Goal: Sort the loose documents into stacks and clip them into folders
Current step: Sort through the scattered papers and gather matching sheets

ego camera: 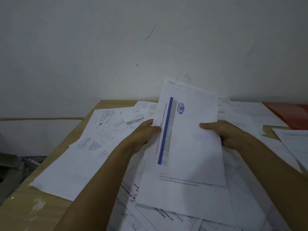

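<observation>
A light brown tabletop (55,165) stands against a pale wall and carries a spread of loose white papers (93,144). Left of the two-handed grip, printed sheets with tables and small diagrams fan out toward the table's left edge. Below the grip, more sheets overlap, one bearing a red emblem and upside-down lettering (135,195). To the far right of the grip lies a red folder (290,114), with a separate white sheet (293,142) just nearer.

Matt white paper sheets (188,147) (some printed) cover the smooth wood-look table (20,207).
</observation>
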